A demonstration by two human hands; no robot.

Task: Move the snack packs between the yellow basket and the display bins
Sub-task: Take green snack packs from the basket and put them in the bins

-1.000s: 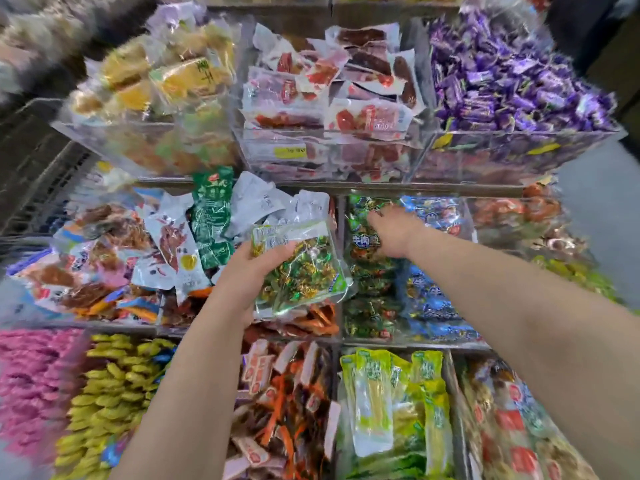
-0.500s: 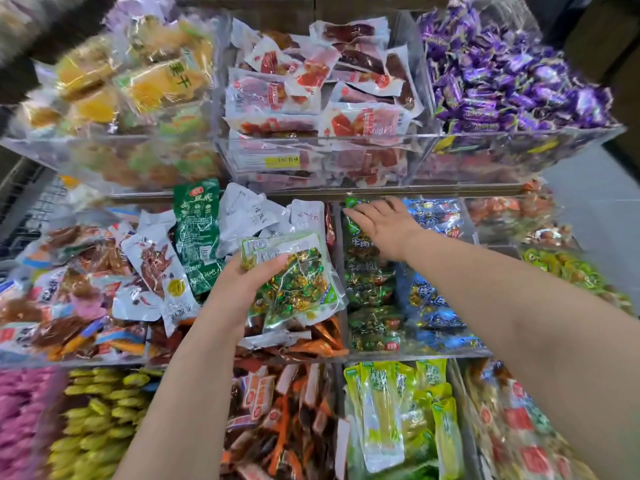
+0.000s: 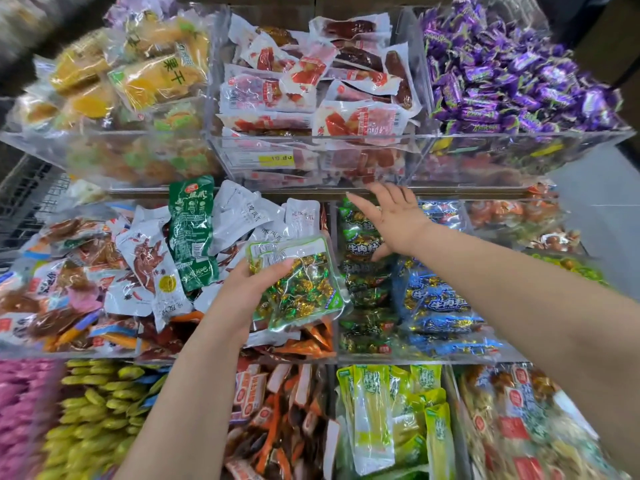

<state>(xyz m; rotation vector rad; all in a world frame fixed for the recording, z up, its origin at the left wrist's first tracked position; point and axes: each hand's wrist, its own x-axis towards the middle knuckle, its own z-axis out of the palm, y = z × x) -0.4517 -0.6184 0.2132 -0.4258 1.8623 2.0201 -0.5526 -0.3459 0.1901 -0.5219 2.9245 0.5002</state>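
The left hand (image 3: 258, 282) grips a clear pack of green-and-gold wrapped candies (image 3: 298, 289), its long axis slanting from upper left to lower right. The matching green packs lie in the middle-row bin (image 3: 367, 355) just to its right, so the left hand is well placed to drop it there. The right hand (image 3: 394, 220) is spread open above that bin, fingers splayed, holding nothing. 1 second ago it was curled down into the packs; it has since lifted and opened. No yellow basket shows.
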